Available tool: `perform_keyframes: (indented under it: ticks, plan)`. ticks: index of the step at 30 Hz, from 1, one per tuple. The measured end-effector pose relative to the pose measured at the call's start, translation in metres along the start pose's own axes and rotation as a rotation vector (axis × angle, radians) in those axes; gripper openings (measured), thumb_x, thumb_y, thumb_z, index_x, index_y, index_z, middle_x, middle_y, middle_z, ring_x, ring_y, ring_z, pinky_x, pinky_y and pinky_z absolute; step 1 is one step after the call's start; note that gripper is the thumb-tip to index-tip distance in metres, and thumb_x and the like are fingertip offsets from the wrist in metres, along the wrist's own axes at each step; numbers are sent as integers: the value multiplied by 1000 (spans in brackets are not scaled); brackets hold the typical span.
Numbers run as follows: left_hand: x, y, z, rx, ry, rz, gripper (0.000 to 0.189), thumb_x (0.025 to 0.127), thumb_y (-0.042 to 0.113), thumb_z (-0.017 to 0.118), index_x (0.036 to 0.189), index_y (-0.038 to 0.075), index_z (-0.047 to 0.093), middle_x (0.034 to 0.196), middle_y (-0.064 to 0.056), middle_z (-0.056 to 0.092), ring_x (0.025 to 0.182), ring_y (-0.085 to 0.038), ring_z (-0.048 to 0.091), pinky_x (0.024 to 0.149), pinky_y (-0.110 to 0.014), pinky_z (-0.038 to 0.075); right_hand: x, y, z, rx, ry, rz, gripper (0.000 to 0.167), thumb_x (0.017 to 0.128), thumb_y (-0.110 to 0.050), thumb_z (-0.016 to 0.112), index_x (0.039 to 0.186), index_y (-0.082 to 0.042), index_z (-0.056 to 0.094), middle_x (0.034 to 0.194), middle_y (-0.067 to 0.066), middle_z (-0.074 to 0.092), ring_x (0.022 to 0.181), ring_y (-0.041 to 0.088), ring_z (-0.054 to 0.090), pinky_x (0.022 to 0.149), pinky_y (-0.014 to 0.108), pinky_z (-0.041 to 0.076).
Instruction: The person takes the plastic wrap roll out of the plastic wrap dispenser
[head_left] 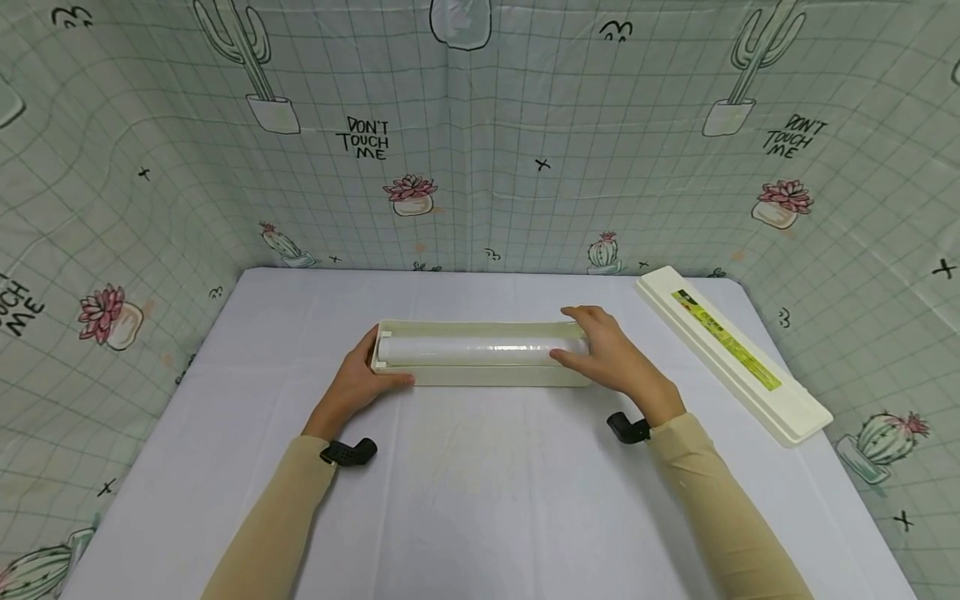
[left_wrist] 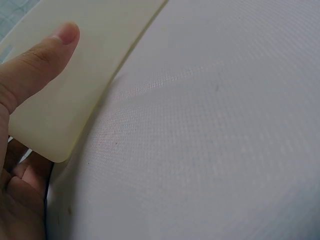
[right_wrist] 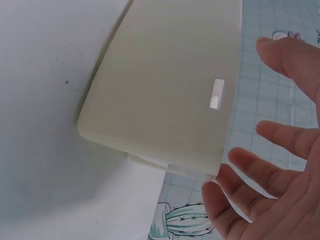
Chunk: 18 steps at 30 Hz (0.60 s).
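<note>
A long cream cling film box [head_left: 480,377] lies crosswise on the table in the head view, its top off. Inside it sits a shiny roll of cling film [head_left: 465,350]. My left hand [head_left: 356,385] grips the box's left end, thumb along the front wall [left_wrist: 100,75] and the other fingers behind the end. Over the right end is my right hand [head_left: 611,357], fingers spread and thumb above the roll. In the right wrist view its lower fingertips [right_wrist: 212,192] are right at the box's corner, beside the front wall [right_wrist: 155,85].
A long cream lid [head_left: 693,337] with a yellow-green label [head_left: 727,340] lies slanted at the table's right edge. White cloth [head_left: 480,483] covers the table. A patterned curtain [head_left: 510,208] hangs behind and along both sides.
</note>
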<state>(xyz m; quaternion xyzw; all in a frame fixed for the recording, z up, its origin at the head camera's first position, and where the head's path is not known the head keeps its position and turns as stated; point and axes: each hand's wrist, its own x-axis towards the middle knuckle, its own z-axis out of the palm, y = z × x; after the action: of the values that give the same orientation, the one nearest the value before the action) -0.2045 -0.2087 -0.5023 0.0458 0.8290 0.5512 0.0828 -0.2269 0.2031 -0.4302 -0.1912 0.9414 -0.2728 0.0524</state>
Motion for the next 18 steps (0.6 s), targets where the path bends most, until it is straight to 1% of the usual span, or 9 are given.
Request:
perform_keyframes:
  ticks: [8, 13, 18]
  plan:
    - [0, 0, 1, -9, -2, -3, 113, 80, 25, 91, 166, 21, 19, 154, -14, 46, 133, -34, 48, 115, -53, 36, 2, -1, -1, -40, 18, -13, 73, 95, -39, 74, 151, -1, 47, 151, 28, 45, 139, 49, 41, 113, 63, 37]
    - [0, -1, 1, -14, -1, -3, 112, 80, 25, 91, 166, 22, 20, 153, -14, 46, 132, -34, 48, 115, -53, 36, 3, -4, -3, -46, -4, -17, 71, 95, -39, 74, 149, 0, 49, 151, 28, 44, 138, 49, 41, 113, 63, 38]
    - [0, -2, 1, -16, 0, -6, 111, 80, 26, 91, 166, 23, 21, 153, -13, 46, 132, -34, 48, 114, -53, 36, 3, -4, -5, -76, -33, -24, 70, 95, -37, 74, 149, 1, 49, 150, 29, 44, 138, 49, 41, 112, 63, 38]
